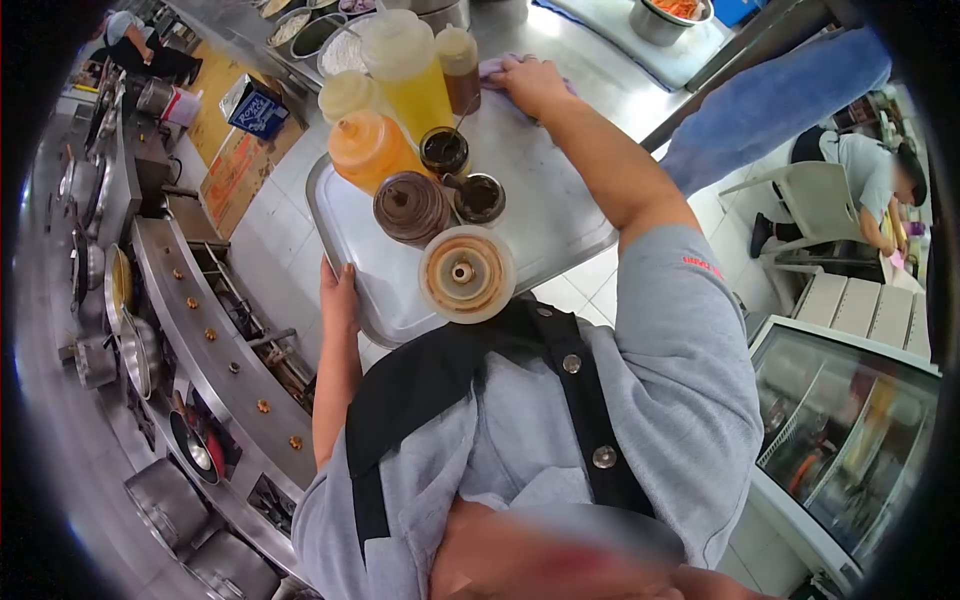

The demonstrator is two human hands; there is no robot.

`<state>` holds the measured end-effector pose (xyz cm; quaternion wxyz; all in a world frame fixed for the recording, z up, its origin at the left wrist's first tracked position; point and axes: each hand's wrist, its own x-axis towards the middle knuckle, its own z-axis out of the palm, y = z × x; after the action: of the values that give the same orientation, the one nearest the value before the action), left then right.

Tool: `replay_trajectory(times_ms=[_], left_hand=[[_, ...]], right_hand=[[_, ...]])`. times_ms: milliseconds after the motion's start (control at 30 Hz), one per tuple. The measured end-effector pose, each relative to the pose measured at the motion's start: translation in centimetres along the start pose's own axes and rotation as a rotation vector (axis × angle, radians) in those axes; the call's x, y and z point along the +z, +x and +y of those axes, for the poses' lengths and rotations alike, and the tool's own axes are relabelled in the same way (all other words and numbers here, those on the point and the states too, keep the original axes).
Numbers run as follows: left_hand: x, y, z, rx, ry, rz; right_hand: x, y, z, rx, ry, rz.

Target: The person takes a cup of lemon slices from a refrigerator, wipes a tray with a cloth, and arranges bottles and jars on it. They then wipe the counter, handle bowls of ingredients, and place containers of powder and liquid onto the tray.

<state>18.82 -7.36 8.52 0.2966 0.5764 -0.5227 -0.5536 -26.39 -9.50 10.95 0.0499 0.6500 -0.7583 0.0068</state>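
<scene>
My left hand grips the near left rim of a metal tray. Its thumb shows at the edge; the other fingers are hidden beneath. Reaching far forward, my right hand presses on a purple cloth on the steel counter. On the tray crowd a yellow-filled squeeze bottle, an orange-filled bottle, a pale-topped bottle, a brown-filled bottle and a brown-topped bottle. Two small jars of dark sauce stand among them. Closest to my chest is a clear bottle with a stained top.
Food containers line the counter's far left. A metal pot with orange pieces stands far right. To the left runs a stove with pans. At right are a glass-topped fridge and a person bending by a chair.
</scene>
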Motion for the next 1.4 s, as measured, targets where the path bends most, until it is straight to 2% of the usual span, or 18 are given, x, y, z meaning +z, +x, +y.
replay_trajectory(times_ms=[167, 267, 367, 433, 467, 533, 600, 633, 700, 733, 833, 900, 967, 1133, 1167, 1233, 1333, 1400], left_hand=[[0.0, -0.4, -0.4, 0.04, -0.027, -0.01], [0.1, -0.4, -0.3, 0.035, -0.061, -0.004], [0.0, -0.3, -0.3, 0.058, -0.035, 0.012], [0.1, -0.3, -0.8, 0.047, -0.101, -0.004], [0.1, -0.4, -0.8, 0.036, -0.104, -0.014], [0.0, -0.4, -0.5, 0.017, -0.109, -0.033], [-0.2, -0.2, -0.7, 0.004, -0.092, -0.042], [-0.2, -0.1, -0.7, 0.0, -0.082, -0.048], [0.2, -0.2, -0.3, -0.015, -0.113, -0.041], [0.1, -0.3, 0.0, -0.024, -0.125, -0.033], [0.0, -0.4, 0.2, -0.008, 0.004, -0.024], [-0.3, 0.3, -1.1, 0.013, -0.053, -0.043], [-0.4, 0.3, -1.3, 0.009, -0.083, -0.047], [0.0, 0.2, -0.6, -0.013, 0.003, 0.011], [0.1, -0.1, -0.3, -0.013, 0.029, 0.008], [0.3, -0.6, 0.8, -0.015, 0.085, 0.006], [0.1, -0.2, -1.6, 0.052, 0.025, 0.019], [-0.3, -0.3, -2.2, 0.02, -0.006, -0.021]], right_hand=[[-3.0, -1.2, -0.2, 0.192, -0.284, -0.238], [-3.4, -2.7, -1.2, 0.289, -0.249, -0.29], [-4.2, -6.7, -1.0, 0.174, -0.178, -0.363], [-4.1, -10.8, -1.1, 0.202, -0.156, -0.343], [-3.6, -12.6, -1.0, 0.296, -0.078, -0.366], [-3.8, -16.8, -0.3, 0.296, -0.051, -0.46], [-6.2, -20.4, -0.8, 0.254, 0.015, -0.672], [-7.9, -21.3, -0.8, 0.306, 0.133, -0.807], [-6.8, -21.9, 2.2, -0.486, 0.344, -1.183], [-12.5, -21.6, 0.1, -0.291, 0.577, -1.286], [-14.4, -20.2, 0.5, 0.016, 0.36, -0.849], [-16.2, -16.4, -1.1, 0.204, 0.172, -0.505], [-12.7, -12.3, -0.4, 0.18, 0.15, -0.008], [-4.5, -1.4, 2.7, 0.269, 0.208, 0.028], [-3.2, -0.7, 2.7, 0.367, 0.219, 0.009], [-1.7, 1.0, 2.4, 0.561, 0.246, -0.028], [-1.4, 3.0, 2.2, 0.652, 0.325, -0.084], [-2.0, 2.8, 1.8, 0.759, 0.398, -0.177]])
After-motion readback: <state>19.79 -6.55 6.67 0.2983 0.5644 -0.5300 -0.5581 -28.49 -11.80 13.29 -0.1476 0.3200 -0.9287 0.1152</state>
